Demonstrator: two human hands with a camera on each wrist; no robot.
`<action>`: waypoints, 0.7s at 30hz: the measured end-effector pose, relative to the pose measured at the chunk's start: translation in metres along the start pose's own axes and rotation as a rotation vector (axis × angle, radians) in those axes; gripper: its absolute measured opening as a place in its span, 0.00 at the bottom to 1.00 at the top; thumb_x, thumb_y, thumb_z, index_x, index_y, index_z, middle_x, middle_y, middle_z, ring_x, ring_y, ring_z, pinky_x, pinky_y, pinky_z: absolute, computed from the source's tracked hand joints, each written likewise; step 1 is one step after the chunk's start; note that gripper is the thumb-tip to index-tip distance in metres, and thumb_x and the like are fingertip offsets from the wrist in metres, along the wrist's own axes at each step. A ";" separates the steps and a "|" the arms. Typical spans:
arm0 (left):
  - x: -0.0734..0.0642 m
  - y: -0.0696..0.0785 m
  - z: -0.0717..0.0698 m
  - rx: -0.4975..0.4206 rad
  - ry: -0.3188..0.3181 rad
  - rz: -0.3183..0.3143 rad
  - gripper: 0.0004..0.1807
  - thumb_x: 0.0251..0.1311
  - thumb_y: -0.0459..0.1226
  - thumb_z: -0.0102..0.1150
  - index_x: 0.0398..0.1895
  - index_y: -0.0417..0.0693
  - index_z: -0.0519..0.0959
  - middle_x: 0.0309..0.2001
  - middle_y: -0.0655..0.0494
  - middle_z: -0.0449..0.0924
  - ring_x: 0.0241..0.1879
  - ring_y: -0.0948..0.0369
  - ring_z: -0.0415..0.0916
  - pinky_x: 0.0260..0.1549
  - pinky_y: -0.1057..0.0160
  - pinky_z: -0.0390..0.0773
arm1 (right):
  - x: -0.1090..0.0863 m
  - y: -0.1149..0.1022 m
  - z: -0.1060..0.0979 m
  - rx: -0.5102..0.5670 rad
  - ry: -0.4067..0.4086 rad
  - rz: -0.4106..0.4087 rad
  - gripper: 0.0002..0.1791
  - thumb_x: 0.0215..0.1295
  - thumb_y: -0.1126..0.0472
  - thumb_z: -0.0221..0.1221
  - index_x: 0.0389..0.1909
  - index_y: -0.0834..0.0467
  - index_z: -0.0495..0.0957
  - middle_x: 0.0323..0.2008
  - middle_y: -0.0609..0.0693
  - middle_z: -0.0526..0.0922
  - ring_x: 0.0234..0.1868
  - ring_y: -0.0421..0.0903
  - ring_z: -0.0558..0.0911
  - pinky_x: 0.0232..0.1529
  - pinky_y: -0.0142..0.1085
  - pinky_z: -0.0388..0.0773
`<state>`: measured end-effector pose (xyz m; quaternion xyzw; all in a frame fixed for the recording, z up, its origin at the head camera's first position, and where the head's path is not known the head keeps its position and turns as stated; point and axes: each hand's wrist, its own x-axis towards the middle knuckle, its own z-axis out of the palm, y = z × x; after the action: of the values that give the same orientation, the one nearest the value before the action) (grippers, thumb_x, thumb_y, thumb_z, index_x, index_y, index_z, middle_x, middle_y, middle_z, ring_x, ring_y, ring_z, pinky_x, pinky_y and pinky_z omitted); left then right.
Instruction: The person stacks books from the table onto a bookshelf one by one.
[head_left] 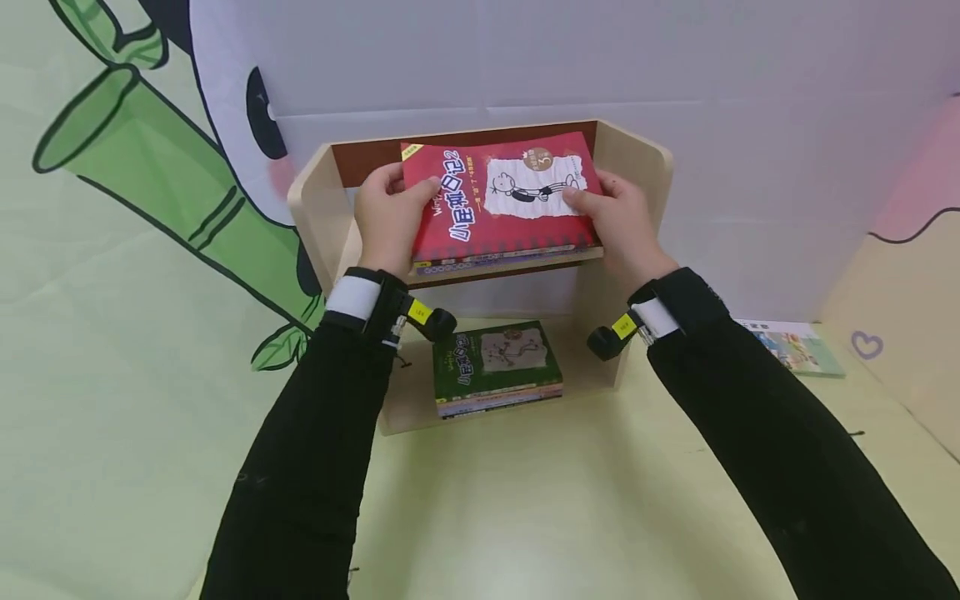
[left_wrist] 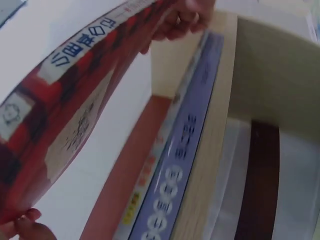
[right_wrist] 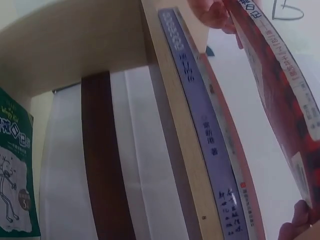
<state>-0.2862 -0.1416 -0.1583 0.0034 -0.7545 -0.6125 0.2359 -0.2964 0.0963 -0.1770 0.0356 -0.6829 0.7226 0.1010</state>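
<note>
A red paperback book (head_left: pixel 506 196) with a white cartoon panel is held between both hands over the upper shelf of a small wooden bookshelf. My left hand (head_left: pixel 392 212) grips its left edge, thumb on the cover. On the right edge, my right hand (head_left: pixel 626 221) pinches it the same way. Both wrist views show the red book raised above two books lying flat on the shelf, the lower one a purple book (left_wrist: pixel 182 135). In the right wrist view, the purple book's spine (right_wrist: pixel 205 120) runs along the shelf board (right_wrist: pixel 182 130).
On the lower shelf sits a stack topped by a green book (head_left: pixel 495 362). The bookshelf side panel (head_left: pixel 633 167) rises just right of my right hand. Farther right, a colourful book (head_left: pixel 795 346) lies on the pale table (head_left: pixel 525 500). A printed cloth backdrop (head_left: pixel 465 58) hangs behind.
</note>
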 end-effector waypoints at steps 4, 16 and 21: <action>0.014 0.002 0.001 0.166 -0.016 -0.052 0.29 0.61 0.49 0.62 0.64 0.50 0.74 0.55 0.52 0.78 0.53 0.58 0.74 0.49 0.62 0.79 | 0.012 -0.005 0.007 -0.048 0.026 0.080 0.27 0.65 0.54 0.61 0.66 0.49 0.71 0.56 0.51 0.76 0.50 0.45 0.77 0.51 0.36 0.76; 0.019 -0.010 -0.003 0.226 -0.091 -0.172 0.30 0.62 0.47 0.62 0.67 0.48 0.71 0.61 0.51 0.71 0.58 0.55 0.70 0.51 0.59 0.78 | 0.030 0.004 0.014 -0.205 0.057 0.231 0.31 0.64 0.48 0.62 0.67 0.51 0.70 0.57 0.51 0.76 0.52 0.46 0.75 0.54 0.35 0.72; 0.016 -0.013 -0.007 0.281 -0.118 -0.166 0.29 0.63 0.46 0.62 0.65 0.46 0.73 0.60 0.49 0.72 0.57 0.53 0.71 0.51 0.58 0.78 | 0.030 0.008 0.014 -0.294 0.033 0.223 0.33 0.63 0.45 0.61 0.68 0.50 0.69 0.58 0.49 0.76 0.52 0.46 0.75 0.53 0.34 0.72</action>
<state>-0.3016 -0.1557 -0.1637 0.0628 -0.8424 -0.5173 0.1370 -0.3289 0.0849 -0.1781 -0.0675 -0.7792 0.6221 0.0357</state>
